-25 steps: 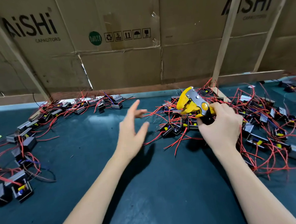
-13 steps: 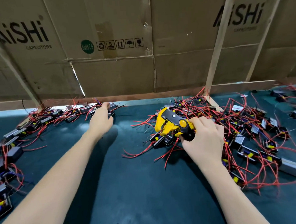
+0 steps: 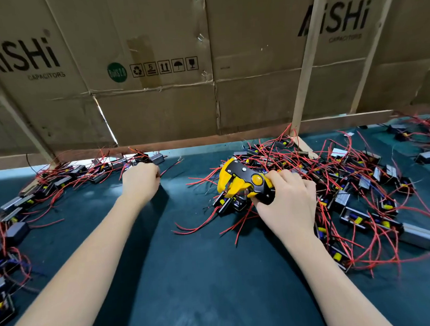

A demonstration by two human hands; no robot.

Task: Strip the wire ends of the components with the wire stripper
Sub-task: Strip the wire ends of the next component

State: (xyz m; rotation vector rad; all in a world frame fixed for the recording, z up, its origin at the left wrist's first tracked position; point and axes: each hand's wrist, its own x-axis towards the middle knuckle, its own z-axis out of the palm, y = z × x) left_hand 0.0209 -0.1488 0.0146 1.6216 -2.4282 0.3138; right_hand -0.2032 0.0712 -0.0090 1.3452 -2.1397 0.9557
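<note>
— Where's the wire stripper [image 3: 245, 183]?
— Over the right-hand pile of components [image 3: 349, 195], the right hand [image 3: 287, 203] wrapped round its handles.
— The left hand [image 3: 140, 180]?
— Fingers curled at the far row of components [image 3: 71, 174] — whether they grip one, I can't tell.

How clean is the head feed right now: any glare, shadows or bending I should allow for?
Head view: wide-angle bending bows the wooden struts; soft glare patch on the green mat left of the left hand; both forearms cast dark shadows; wire stripper in the right hand reads sharp; far right corner softens.
</note>
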